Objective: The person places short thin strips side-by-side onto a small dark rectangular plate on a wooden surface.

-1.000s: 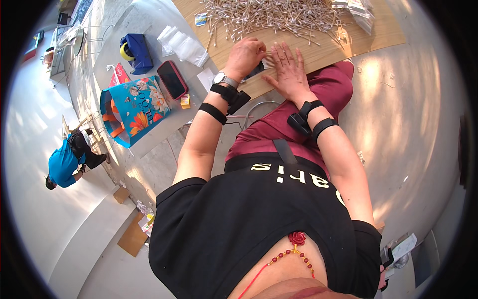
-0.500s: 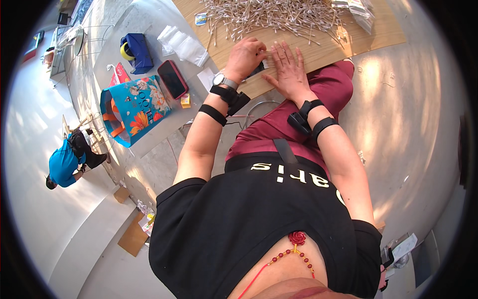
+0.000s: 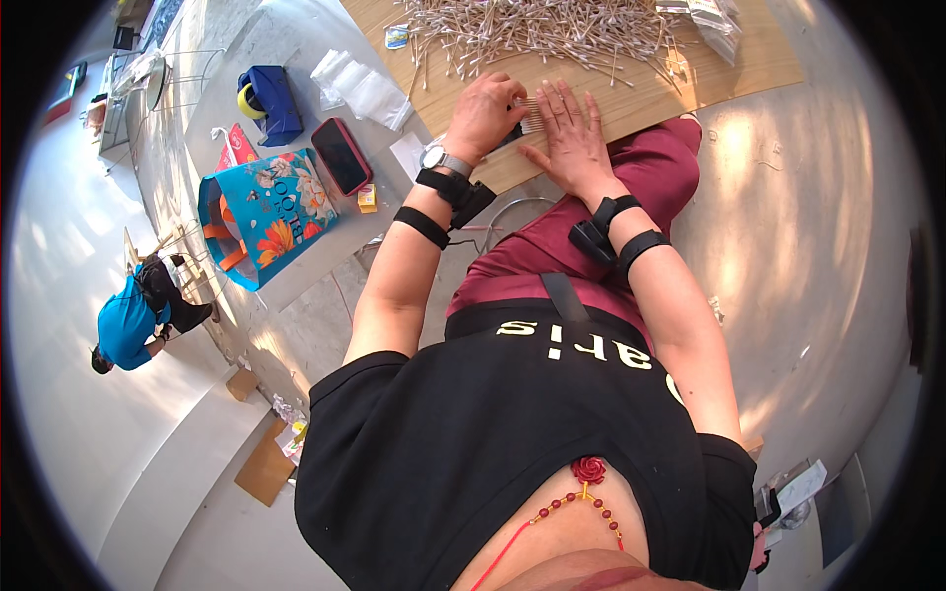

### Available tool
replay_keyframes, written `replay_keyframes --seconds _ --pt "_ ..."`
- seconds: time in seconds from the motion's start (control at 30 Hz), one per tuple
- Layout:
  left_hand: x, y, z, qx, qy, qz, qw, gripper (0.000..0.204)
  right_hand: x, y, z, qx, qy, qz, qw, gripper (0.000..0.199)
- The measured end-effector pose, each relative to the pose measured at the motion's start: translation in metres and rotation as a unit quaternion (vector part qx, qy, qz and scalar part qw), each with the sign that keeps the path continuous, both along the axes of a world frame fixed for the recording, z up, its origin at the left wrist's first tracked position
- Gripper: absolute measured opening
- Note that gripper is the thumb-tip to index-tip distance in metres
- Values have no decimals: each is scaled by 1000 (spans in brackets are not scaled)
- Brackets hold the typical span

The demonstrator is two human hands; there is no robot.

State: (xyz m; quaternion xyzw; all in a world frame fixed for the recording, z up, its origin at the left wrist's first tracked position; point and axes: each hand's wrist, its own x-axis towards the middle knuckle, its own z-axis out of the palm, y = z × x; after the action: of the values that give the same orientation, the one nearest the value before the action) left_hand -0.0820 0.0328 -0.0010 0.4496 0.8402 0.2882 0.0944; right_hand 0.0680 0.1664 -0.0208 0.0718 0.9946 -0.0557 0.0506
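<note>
A bare workroom or studio with a pale polished concrete floor (image 3: 808, 227): work happens on a flat light-brown wooden board (image 3: 641, 94) laid on the floor, a heap of thin white cotton-tipped sticks (image 3: 552, 30) along its far edge, another person in a blue top (image 3: 126, 323) crouching nearby

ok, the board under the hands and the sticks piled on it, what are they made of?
Board: looks like wood or plywood, matte tan, faint grain, thin flat edge.
Sticks: thin and pale with whitish ends, probably cotton swabs; stem material too small to tell.
A small aligned bunch sits between the left hand and right hand.
</note>
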Motion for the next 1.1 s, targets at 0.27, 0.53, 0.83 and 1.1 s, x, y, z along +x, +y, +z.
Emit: replay_keyframes --seconds 0.27,0.53,0.83,1.1 --pt "3 0 5 -14 2 -2 1000 26 0 1 0 -4 8 2 1000 96" --pt "4 1 6 -15 8 0 1000 25 1 1 -1 -1 11 1 1000 96" --pt "5 -1 7 -24 7 -3 1000 32 0 0 -3 -1 16 1 1000 96" --pt "7 0 7 -32 14 -3 999 35 1 0 -2 5 11 3 1000 97"
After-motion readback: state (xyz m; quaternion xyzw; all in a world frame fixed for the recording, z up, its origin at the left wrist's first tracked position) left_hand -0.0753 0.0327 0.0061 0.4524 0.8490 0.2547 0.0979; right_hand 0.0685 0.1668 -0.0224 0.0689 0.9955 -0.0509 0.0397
